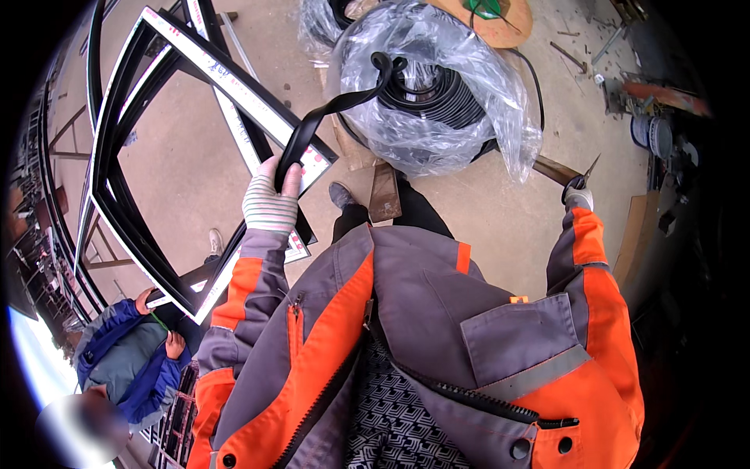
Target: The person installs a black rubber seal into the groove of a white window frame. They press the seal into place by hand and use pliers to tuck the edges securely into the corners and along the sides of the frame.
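My left hand [269, 199], in a striped knit glove, grips a flat black rubber strip [332, 105] that runs up to a coil of the same strip [437, 98] wrapped in clear plastic. The strip end hangs over the corner of a black window frame [234, 86] with white protective tape. My right hand [578, 195], also gloved, is held out at the right and grips a small pointed tool [587, 170], probably cutters.
Several black frames [117, 180] lean stacked at the left. Another person in a blue jacket [129, 363] crouches at lower left by the frames. A wooden cable reel [492, 19] lies beyond the coil. Buckets and scrap [652, 133] sit at the right on the concrete floor.
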{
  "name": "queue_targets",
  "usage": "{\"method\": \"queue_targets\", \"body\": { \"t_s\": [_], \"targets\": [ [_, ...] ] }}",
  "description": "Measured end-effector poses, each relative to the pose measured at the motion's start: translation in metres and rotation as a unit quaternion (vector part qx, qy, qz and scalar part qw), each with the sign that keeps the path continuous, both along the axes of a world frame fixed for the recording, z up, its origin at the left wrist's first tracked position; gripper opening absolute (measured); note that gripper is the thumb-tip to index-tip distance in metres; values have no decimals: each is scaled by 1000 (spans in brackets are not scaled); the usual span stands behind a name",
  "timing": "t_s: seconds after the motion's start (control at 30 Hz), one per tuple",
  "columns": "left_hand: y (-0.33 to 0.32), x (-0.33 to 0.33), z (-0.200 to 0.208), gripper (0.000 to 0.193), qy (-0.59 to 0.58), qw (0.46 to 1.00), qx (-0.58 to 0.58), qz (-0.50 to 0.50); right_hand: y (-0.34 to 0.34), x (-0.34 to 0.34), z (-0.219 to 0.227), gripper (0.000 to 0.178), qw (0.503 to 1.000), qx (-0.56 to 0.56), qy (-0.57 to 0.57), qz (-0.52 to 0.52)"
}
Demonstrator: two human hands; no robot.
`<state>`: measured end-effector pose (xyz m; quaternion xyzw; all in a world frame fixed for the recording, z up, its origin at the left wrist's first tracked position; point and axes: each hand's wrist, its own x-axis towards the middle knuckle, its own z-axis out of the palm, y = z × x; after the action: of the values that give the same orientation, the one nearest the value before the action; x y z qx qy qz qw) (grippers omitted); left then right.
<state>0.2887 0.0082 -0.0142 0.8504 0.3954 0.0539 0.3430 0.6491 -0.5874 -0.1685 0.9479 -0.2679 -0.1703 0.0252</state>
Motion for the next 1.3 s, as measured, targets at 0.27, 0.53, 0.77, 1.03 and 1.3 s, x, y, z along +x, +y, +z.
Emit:
{"method": "queue_targets", "body": {
  "t_s": [0.27,0.53,0.77,1.03,1.3],
  "targets": [
    [-6,0,18,36,23,995,90,-35,96,-58,30,22,958,199,-59,199],
    [0,7,23,33,29,996,72,-49,319,-171,124,19,767,605,104,186],
    [10,6,29,31,39,996,39,-63,379,-222,173,36,741,504,230,380],
    [22,3,32,39,21,998,40,-39,389,-250,132,17,594,649,391,-271],
    [34,0,51,45,29,995,-85,-42,391,-255,117,22,585,694,412,-79]
  ]
}}
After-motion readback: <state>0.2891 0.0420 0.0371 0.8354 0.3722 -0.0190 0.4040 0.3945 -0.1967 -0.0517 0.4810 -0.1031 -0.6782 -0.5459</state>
